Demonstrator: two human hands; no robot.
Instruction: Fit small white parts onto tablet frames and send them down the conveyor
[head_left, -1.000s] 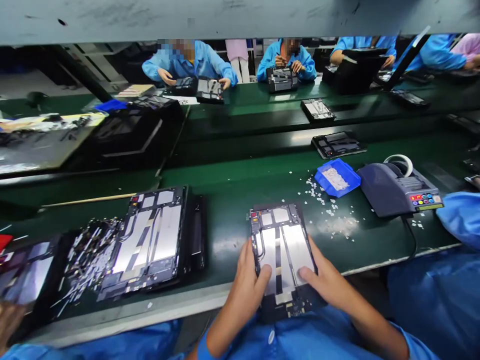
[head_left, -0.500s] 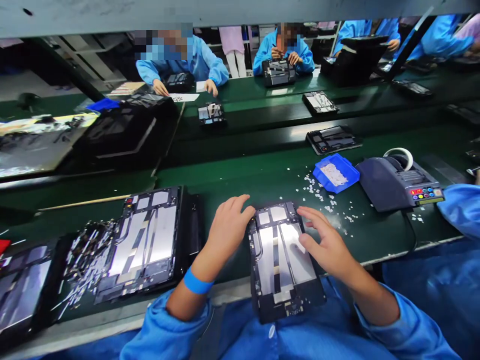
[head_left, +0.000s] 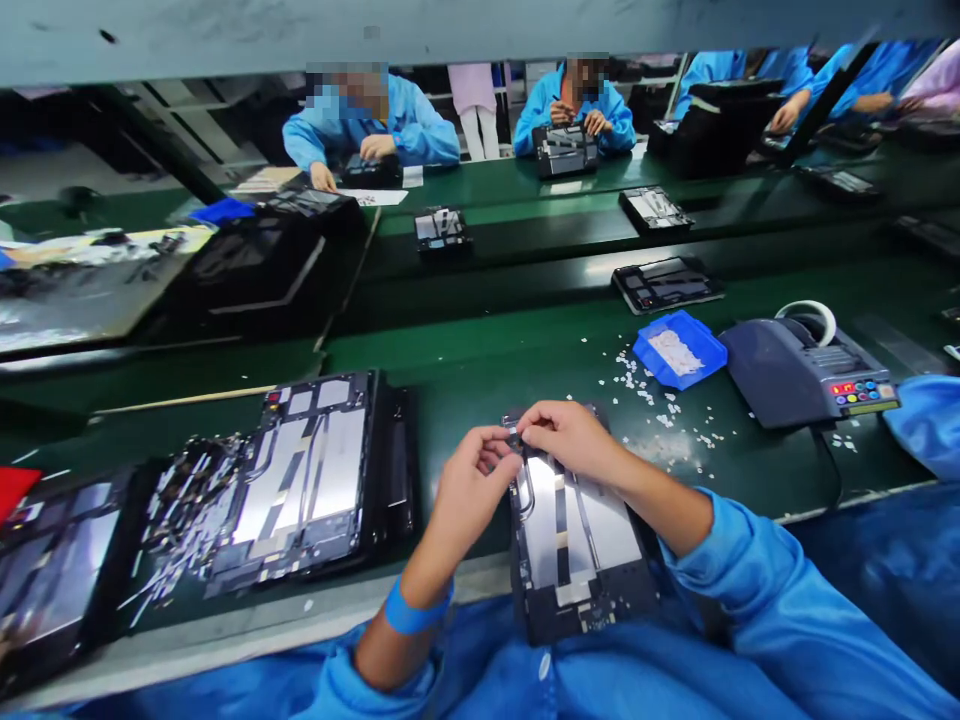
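An opened tablet (head_left: pixel 551 570), its silver battery plates and dark ribbon cables exposed, rests over the table's front edge near my body. Over its upper left corner, my left hand (head_left: pixel 472 490) has its fingers curled and drawn together. From the right, my right hand (head_left: pixel 570 440) reaches across the tablet's top, with thumb and fingertips pinched at the same corner. The fingertips of both hands nearly meet there, and anything between them is too small to make out. A blue band (head_left: pixel 414 612) circles my left wrist.
Left of me lie stacked opened tablets (head_left: pixel 300 480) beside a heap of thin strips (head_left: pixel 191 520). To the right are a blue tray (head_left: pixel 705 377) of small white pieces, scattered white bits and a tape dispenser (head_left: pixel 787 375). Co-workers sit across the green bench (head_left: pixel 465 345).
My right hand has moved left from the tablet's right edge to its upper left corner and closed into a pinch. My left hand's fingers have curled at that corner.
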